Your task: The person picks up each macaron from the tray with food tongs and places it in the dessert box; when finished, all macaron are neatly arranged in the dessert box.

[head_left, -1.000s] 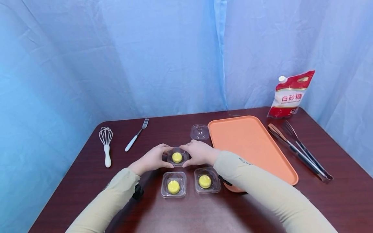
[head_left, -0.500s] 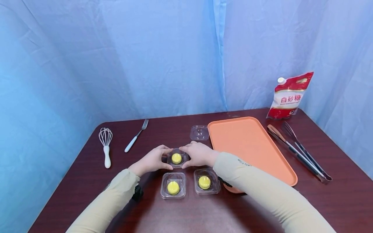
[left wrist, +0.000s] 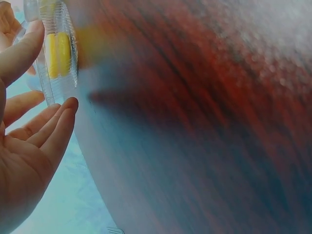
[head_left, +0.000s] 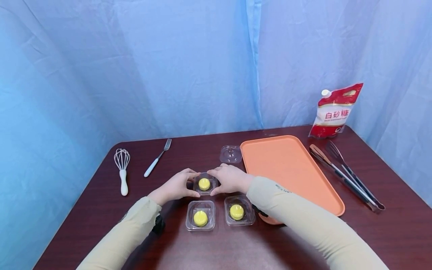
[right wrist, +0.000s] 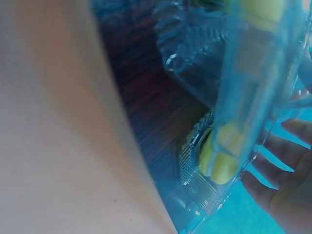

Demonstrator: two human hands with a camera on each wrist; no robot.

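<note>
Between both hands sits a small clear plastic box (head_left: pixel 204 176) with a round yellow macaron (head_left: pixel 204 184) inside. My left hand (head_left: pixel 178 184) holds its left side, thumb at the near corner and index finger at the far one. My right hand (head_left: pixel 232 180) grips the right side the same way. In the left wrist view the macaron (left wrist: pixel 58 55) shows side-on through the box wall, with the left thumb (left wrist: pixel 24 52) at the rim. Nearer the body are two more boxes, one at left (head_left: pixel 200 227) and one at right (head_left: pixel 240 222), each with a yellow macaron.
An empty clear plastic piece (head_left: pixel 231 154) lies behind the right hand, beside an orange tray (head_left: pixel 287 165) partly under the right forearm. Tongs (head_left: pixel 347 180) and a standing sugar pouch (head_left: pixel 334 112) are at right. A whisk (head_left: pixel 123 172) and fork (head_left: pixel 158 157) lie at left.
Both hands stay on the box with almost no movement. The whole head view has shifted down slightly; the other things keep their places.
</note>
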